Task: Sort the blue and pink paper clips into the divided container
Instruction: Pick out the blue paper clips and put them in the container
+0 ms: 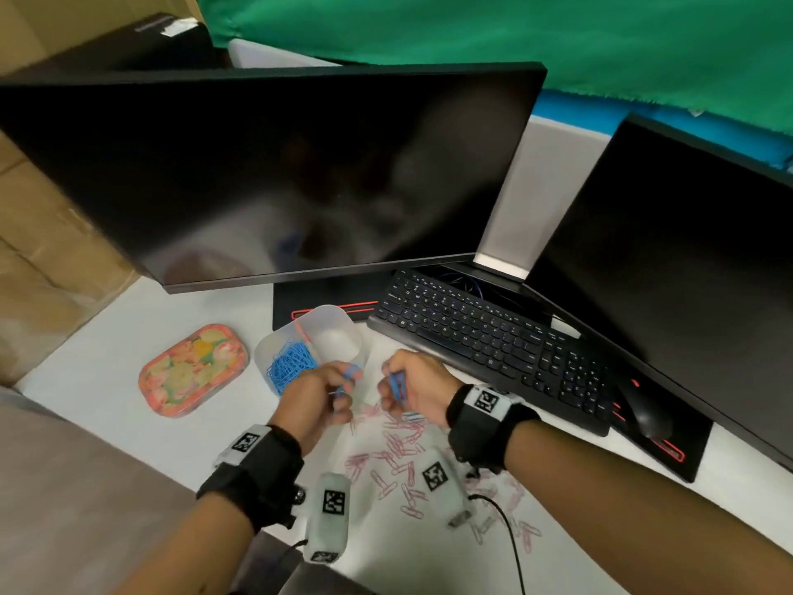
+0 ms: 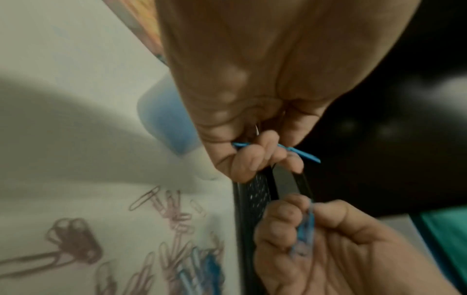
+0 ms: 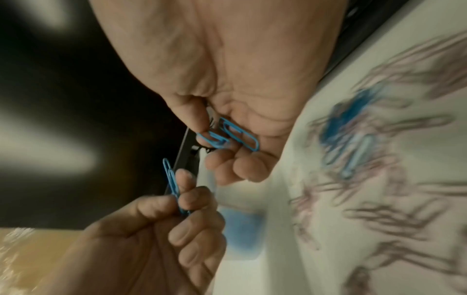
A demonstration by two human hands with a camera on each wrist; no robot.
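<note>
Just in front of the divided translucent container (image 1: pixel 356 332), my left hand (image 1: pixel 345 382) pinches blue paper clips (image 3: pixel 173 183) between thumb and fingers. Close to its right, my right hand (image 1: pixel 392 386) holds a couple of blue clips (image 3: pixel 232 135) in curled fingers. Both hands hover above the white table. The container's left compartment holds a heap of blue clips (image 1: pixel 292 365); the right compartment (image 1: pixel 339 337) looks nearly bare. Many pink clips (image 1: pixel 399 448) lie scattered under and behind the hands, with a few blue ones (image 3: pixel 353 123) among them.
A floral tin lid (image 1: pixel 193 369) lies left of the container. A black keyboard (image 1: pixel 493 341) and mouse (image 1: pixel 648 414) sit to the right, with two dark monitors (image 1: pixel 279 173) behind. Two white tagged devices (image 1: pixel 330 513) and a cable lie near the table's front edge.
</note>
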